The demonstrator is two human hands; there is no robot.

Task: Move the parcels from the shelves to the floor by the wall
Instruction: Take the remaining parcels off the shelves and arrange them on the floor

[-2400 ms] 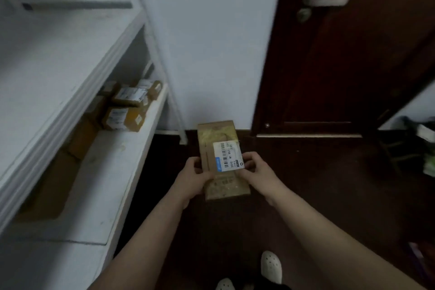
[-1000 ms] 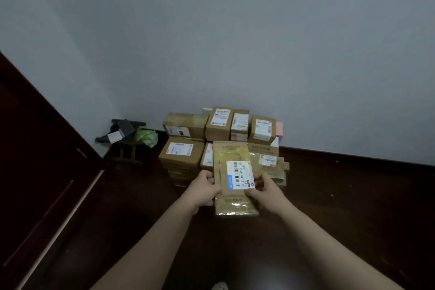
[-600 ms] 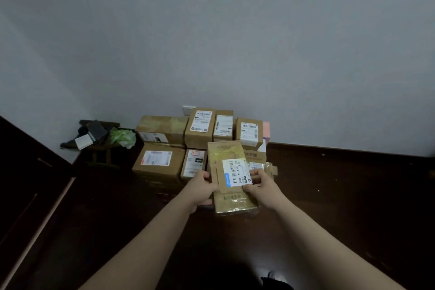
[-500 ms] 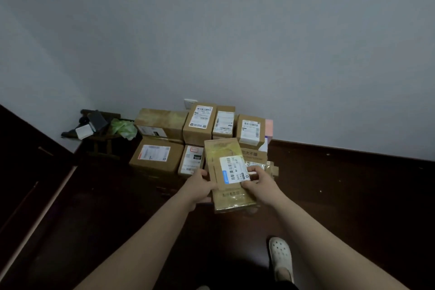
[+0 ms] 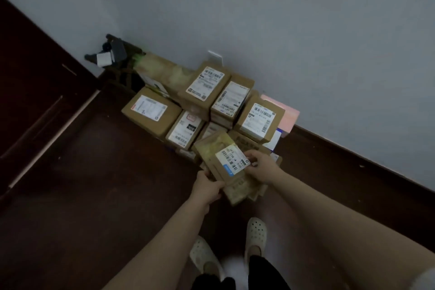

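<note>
I hold a flat brown cardboard parcel (image 5: 227,165) with a white barcode label between both hands, low over the dark floor. My left hand (image 5: 208,189) grips its near left edge. My right hand (image 5: 262,167) pinches its right side by the label. Just beyond it, a pile of several brown parcels (image 5: 209,101) with white labels is stacked on the floor against the grey wall. The held parcel's far end overlaps the front of that pile in the view.
A dark wooden door (image 5: 28,92) runs along the left. A small dark stool (image 5: 117,59) with bits on it stands in the corner. A pink box (image 5: 286,113) lies at the pile's right end. Dark floor (image 5: 341,183) spreads to the right; my white shoes (image 5: 255,235) are below.
I turned from the shelves to the wall and stepped up to the pile. The parcel has come lower and closer to the stacked boxes, tilted clockwise, still in both hands.
</note>
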